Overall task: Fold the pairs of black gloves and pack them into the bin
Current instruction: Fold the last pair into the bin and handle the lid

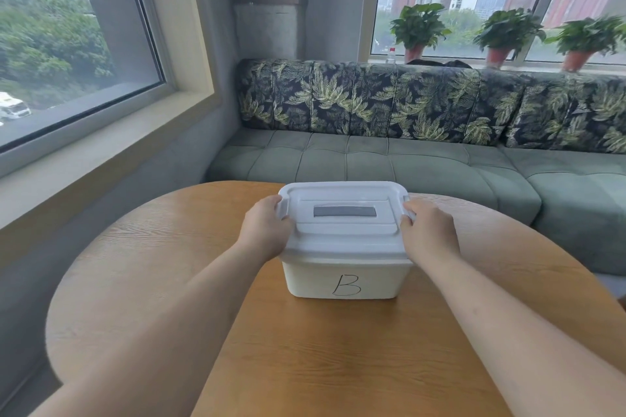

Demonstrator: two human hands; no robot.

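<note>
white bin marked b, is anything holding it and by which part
Yes: the left hand grips the lid at its left clip, the right hand at its right clip.

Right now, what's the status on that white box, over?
Left hand and right hand each grip a side latch of the lid. White bin marked B closed, on the table. No gloves in view; nothing blocking.

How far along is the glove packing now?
Done: unclear; no gloves show on the table, and the lid covers the bin marked B. In hand: left hand and right hand grip the lid's end clips. Left: cannot tell whether the bin is being opened to begin or closed to finish.
</note>
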